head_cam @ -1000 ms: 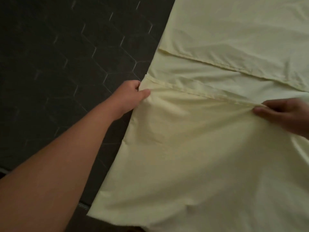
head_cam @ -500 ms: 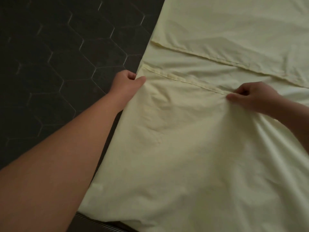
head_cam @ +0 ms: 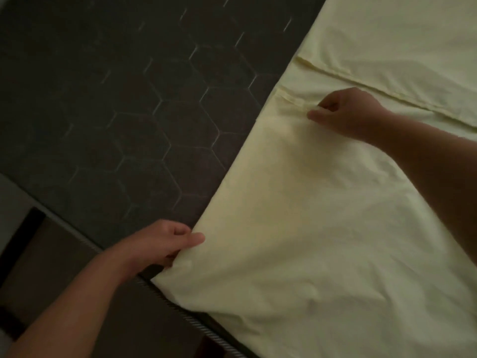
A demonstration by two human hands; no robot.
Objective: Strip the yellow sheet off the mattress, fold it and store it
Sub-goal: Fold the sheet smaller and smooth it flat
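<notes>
On my feed the dark mattress (head_cam: 129, 112), quilted in hexagons with a striped corded edge (head_cam: 180, 311), lies half bare. The smooth, softly creased yellow sheet (head_cam: 322, 228) covers its right part. The left hand (head_cam: 160, 244) pinches the sheet's side edge near the mattress's front border, and the right hand (head_cam: 346, 112) pinches the stitched hem (head_cam: 291, 98) farther up the mattress.

Single head-worn view, steeply downward, close above mattress (head_cam: 129, 112) and yellow sheet (head_cam: 322, 228).
</notes>
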